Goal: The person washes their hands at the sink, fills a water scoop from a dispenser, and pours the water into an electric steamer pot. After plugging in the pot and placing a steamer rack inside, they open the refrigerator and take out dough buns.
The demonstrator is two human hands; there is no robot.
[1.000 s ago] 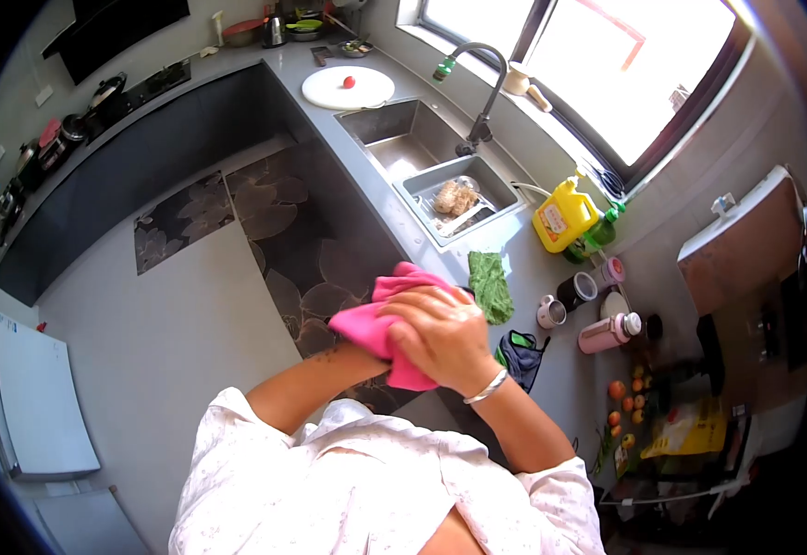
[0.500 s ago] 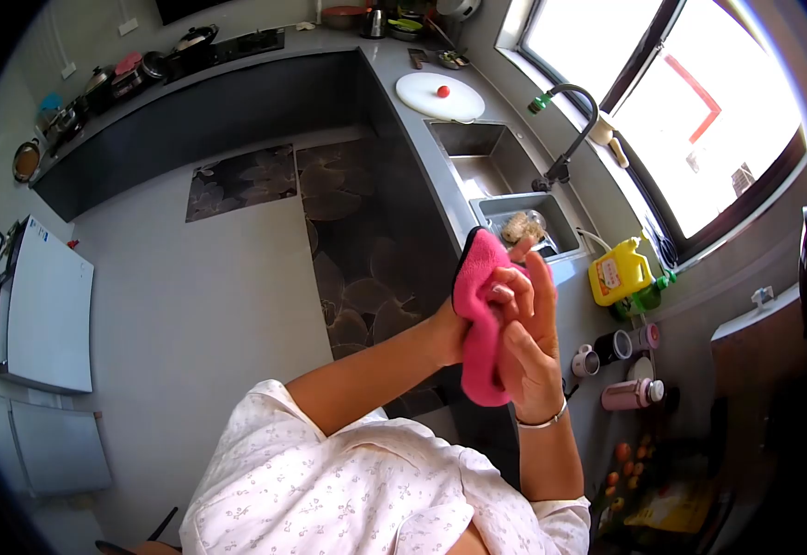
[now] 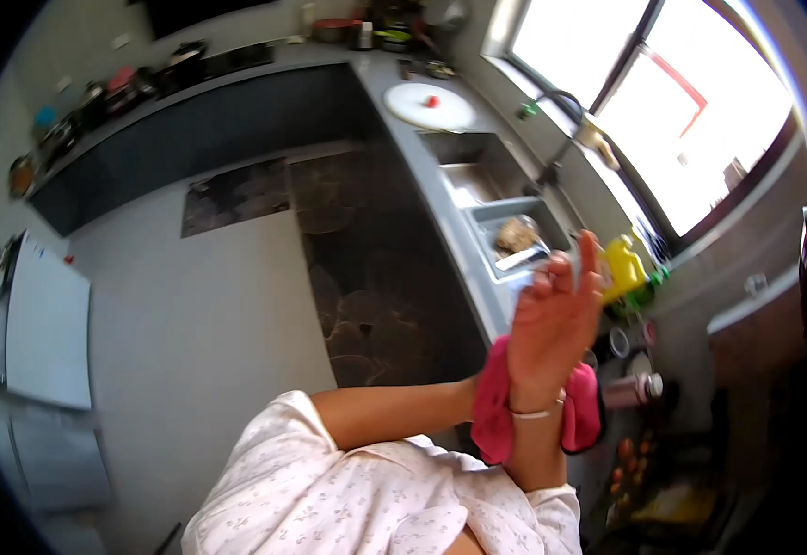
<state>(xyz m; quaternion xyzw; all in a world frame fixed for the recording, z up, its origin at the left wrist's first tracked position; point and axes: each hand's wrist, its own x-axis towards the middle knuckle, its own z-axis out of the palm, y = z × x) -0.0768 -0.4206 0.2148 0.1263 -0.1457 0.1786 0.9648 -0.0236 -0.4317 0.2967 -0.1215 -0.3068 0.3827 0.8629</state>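
Note:
A pink cloth [image 3: 492, 407] with a dark edge wraps round my right wrist from behind, showing on both sides of the bangle [image 3: 531, 415]. My left hand [image 3: 468, 398] grips this cloth behind the right forearm; its fingers are hidden by the cloth and arm. Raised in front of the counter, my right hand [image 3: 551, 328] is open and holds nothing, its fingers loosely bent and one stretched upward. Beyond it lies the sink's near basin [image 3: 480, 222], with a pale brown clump [image 3: 516, 235] inside.
The far basin [image 3: 477, 153] and tap [image 3: 565, 139] sit by the window. A white cutting board [image 3: 412, 106] bears a small red item [image 3: 433, 101]. Right of my hands stand a yellow jug [image 3: 623, 268] and a pink bottle [image 3: 627, 390]. A fridge [image 3: 47, 319] is at left.
The pink cloth has moved from my right palm and fingers down to the wrist. My left hand has slid toward me behind the right forearm. The right fingers have come free of the cloth.

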